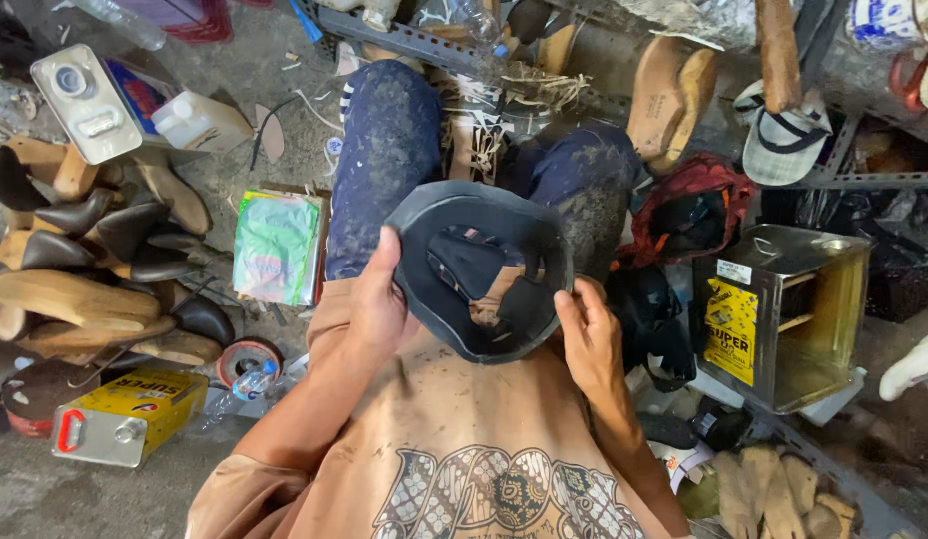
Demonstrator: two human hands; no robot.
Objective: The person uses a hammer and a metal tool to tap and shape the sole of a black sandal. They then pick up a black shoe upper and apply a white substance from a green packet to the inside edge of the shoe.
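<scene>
left hand (376,304) and right hand (589,339) each closed on an edge of a dark cut leather piece (479,269) over the knees; wooden shoe lasts (84,289) on the floor's left edge

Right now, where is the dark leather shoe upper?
In the head view, the dark leather shoe upper sits centre frame over the person's lap, held between the left hand and right hand, just below the blue-trousered knees.
</scene>
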